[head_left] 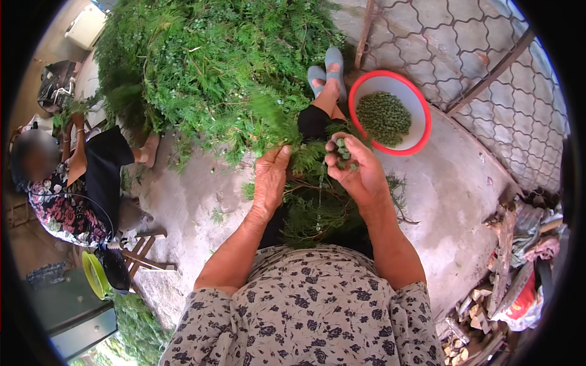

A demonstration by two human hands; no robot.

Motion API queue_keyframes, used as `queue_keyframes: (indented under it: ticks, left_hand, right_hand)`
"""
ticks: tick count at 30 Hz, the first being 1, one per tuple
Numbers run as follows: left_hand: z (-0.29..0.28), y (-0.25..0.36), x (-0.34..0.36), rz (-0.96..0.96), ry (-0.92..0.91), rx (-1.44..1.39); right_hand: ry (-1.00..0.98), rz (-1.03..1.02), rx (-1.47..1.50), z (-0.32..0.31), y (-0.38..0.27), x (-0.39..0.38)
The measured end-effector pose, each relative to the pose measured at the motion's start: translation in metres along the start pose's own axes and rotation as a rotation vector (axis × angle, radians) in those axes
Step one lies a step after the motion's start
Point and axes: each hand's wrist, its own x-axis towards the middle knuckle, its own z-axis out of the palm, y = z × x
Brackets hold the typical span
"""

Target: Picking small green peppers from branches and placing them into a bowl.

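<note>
My left hand (271,177) is closed on a leafy evergreen sprig (268,116), its thumb pressed on the stem side. A small handful of green cones (343,152) lies in my right hand (361,174), its fingers curled around them. More cut sprigs (320,222) rest across my lap, below and between both hands. Just beyond my right hand stands a pale basin with a red rim (428,122), partly filled with the same kind of green cones (383,119).
A large heap of evergreen branches (207,67) spreads ahead and to the left. At the left sits another person (67,195), handling branches. A wire-mesh panel (452,55) lies at the far right. Split firewood (470,317) and bags (525,299) are piled at the lower right.
</note>
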Motion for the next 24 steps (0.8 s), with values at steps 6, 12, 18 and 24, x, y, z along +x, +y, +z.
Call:
queue_keyframes:
  ticks: [6,12,18,24]
  left_hand:
    - [-0.005,-0.010,-0.004,-0.006,0.022,-0.343]
    - [-0.010,-0.009,-0.012,-0.063,0.013,-0.396]
    - [-0.010,0.000,-0.016,-0.079,0.022,-0.447]
    - [-0.020,-0.003,-0.019,-0.114,0.019,-0.446]
  right_hand:
    - [0.522,-0.285,0.053,-0.007,-0.034,0.003]
    - [0.551,-0.647,-1.149,-0.042,-0.096,0.001]
    - [0.761,-0.809,-0.532,-0.083,-0.169,0.007]
    - [0.927,-0.749,-1.541,-0.115,-0.187,-0.009]
